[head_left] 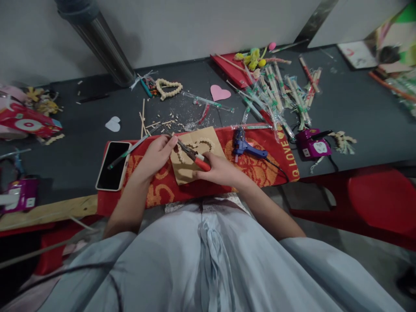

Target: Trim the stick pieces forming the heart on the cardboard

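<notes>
My right hand [221,170] is wrapped round the red handles of a pair of pliers [190,151], whose dark jaws point up and left. At the jaw tips, the fingers of my left hand [159,154] are pinched together; a small pale bit shows there, too little to name. Under the pliers lies a square of brown card [185,173] bearing a heart-shaped outline of short pale pieces [208,143], partly covered by my hands and the tool. The card rests on a red and orange towel [159,197].
A blue glue gun [248,149] lies right of the card, a phone [112,169] with a glue stick on it at left. Behind are cut bits and sticks [143,117], a finished-looking heart outline [169,89], a pink paper heart [220,92] and wrapped stick bundles [273,86]. A red stool [380,195] stands right.
</notes>
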`<state>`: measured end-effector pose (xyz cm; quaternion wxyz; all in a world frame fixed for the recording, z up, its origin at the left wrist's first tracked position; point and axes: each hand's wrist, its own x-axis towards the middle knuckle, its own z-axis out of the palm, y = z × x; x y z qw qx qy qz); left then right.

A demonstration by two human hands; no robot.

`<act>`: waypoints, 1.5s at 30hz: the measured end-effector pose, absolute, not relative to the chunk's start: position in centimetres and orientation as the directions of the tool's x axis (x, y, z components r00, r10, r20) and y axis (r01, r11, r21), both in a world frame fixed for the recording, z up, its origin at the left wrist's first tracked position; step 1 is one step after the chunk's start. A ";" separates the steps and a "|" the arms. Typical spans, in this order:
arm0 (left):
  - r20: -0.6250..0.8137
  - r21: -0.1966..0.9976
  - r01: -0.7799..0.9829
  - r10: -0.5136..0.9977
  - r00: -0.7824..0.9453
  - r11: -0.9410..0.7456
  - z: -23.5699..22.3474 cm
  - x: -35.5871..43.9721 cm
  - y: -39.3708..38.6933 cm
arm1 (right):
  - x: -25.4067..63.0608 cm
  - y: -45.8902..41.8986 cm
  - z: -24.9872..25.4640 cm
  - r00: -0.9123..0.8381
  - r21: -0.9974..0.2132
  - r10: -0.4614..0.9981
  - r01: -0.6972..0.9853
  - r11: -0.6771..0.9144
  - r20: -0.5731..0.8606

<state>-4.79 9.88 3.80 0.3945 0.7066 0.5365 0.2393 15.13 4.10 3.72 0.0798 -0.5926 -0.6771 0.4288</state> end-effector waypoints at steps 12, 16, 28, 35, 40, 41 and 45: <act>0.008 0.560 0.804 0.971 0.238 -0.201 4.4 -4.9 8.8 | 15.3 4.0 3.7 -0.158 -0.541 0.928 0.840 -0.054 -0.337; 0.031 0.450 0.870 0.977 0.211 -0.202 4.7 -4.4 8.1 | 15.2 3.9 3.6 -0.153 -0.542 0.933 0.839 -0.052 -0.326; -0.003 0.686 0.693 0.952 0.305 -0.220 4.0 -5.5 8.6 | 16.1 3.7 3.1 -0.347 -0.677 0.884 0.735 0.047 -0.315; 0.026 0.642 0.728 0.956 0.291 -0.239 4.4 -5.3 8.4 | 15.4 3.6 3.6 -0.289 -0.657 0.905 0.754 0.015 -0.311; 0.014 0.628 0.745 0.960 0.280 -0.226 3.9 -5.4 8.6 | 14.9 3.6 3.7 -0.234 -0.609 0.913 0.793 -0.019 -0.334; 0.009 0.625 0.749 0.960 0.278 -0.223 3.9 -5.4 8.6 | 14.9 3.6 3.7 -0.229 -0.598 0.915 0.801 -0.018 -0.333; -0.012 0.613 0.763 0.964 0.266 -0.203 3.7 -5.3 8.6 | 15.0 3.7 3.8 -0.219 -0.574 0.921 0.819 -0.005 -0.321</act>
